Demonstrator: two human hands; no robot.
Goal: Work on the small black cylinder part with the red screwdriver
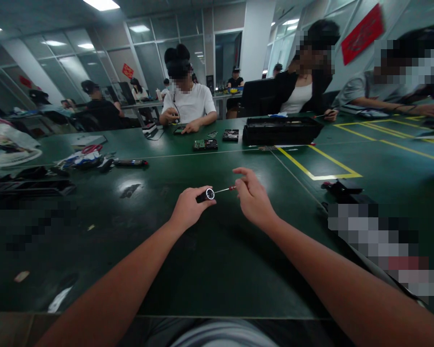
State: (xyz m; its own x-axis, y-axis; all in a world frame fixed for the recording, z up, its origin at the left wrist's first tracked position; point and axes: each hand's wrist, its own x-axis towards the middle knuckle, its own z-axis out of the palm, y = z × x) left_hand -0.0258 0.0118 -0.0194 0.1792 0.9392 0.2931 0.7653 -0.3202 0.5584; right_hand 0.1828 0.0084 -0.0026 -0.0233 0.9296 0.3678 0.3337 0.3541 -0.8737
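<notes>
My left hand [190, 207] is closed around a small black screwdriver handle [205, 195] with a silver ring at its end. A thin metal bit [222, 190] sticks out of that handle toward the right. My right hand [251, 195] pinches the bit's reddish far end between thumb and fingers. Both hands hover just above the dark green table [210, 260], near its middle, a short way apart.
A black tray [282, 129] and circuit boards [205, 143] lie further back. Tools and a black device [130, 163] sit at the left, a black box [343, 188] at the right. Yellow tape lines [321, 168] mark the table. Other people sit across it.
</notes>
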